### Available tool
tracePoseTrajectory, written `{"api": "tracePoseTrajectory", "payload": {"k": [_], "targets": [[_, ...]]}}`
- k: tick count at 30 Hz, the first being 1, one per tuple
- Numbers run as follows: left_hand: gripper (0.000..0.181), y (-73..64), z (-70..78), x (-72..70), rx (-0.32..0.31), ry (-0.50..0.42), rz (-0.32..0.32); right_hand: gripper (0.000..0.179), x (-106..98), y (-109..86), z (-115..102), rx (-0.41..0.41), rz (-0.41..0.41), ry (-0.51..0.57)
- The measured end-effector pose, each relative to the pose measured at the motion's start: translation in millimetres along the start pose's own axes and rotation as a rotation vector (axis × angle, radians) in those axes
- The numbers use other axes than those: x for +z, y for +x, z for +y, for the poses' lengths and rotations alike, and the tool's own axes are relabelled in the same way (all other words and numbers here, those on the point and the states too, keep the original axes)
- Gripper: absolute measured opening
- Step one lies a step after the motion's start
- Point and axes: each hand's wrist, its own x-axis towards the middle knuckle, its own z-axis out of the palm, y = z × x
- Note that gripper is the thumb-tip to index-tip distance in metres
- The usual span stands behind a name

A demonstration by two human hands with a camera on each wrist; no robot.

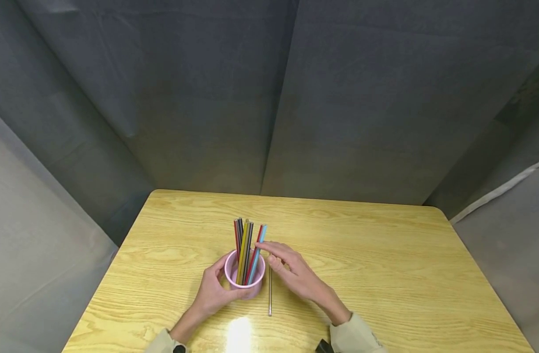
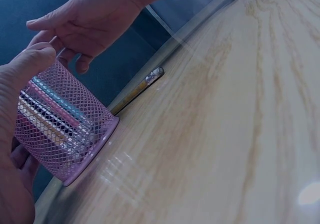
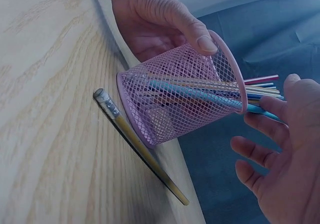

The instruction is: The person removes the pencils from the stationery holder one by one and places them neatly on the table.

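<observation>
My left hand [image 1: 214,292] grips a pink mesh pencil cup [image 2: 65,119] from its left side, thumb across the near side. Several pencils [image 1: 244,245] stand in the cup, leaning away from me: yellow, dark, red and light blue ones. Beside the cup, my right hand [image 1: 298,274] is held with its index finger stretched out to the red and light blue pencils [image 1: 257,255] at the cup's right rim. Its fingertips seem to touch them. Under that hand a gold-coloured pencil [image 3: 145,154] lies on the table, just right of the cup, its metal-banded end towards me.
The wood-grain table [image 1: 384,264] spreads out on both sides of the hands. Dark grey curtains [image 1: 208,98] hang behind it, with lighter cloth [image 1: 27,235] at the left. A bright light reflection shows on the tabletop near me.
</observation>
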Motion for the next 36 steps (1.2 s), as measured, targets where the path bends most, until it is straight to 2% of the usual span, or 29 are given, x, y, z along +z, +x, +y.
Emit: {"api": "tracePoseTrajectory", "payload": {"k": [11,24,29,36], "targets": [[0.092,-0.5,-0.6,-0.6,-0.009,-0.002,0.001,0.042,-4.6,1.9,-1.8,-0.022,0.065,-0.020],[0.090,0.4,-0.1,-0.2,0.001,0.007,-0.004,0.046,-7.2,2.6,-2.1,-0.079,0.182,-0.031],[0.088,-0.1,0.4,-0.9,0.004,0.003,-0.012,0.050,-9.2,4.4,-3.6,-0.110,0.255,-0.029],[0.088,-0.1,-0.6,-0.7,0.009,0.002,-0.016,0.050,-19.6,8.3,-42.0,-0.148,0.440,0.012]]}}
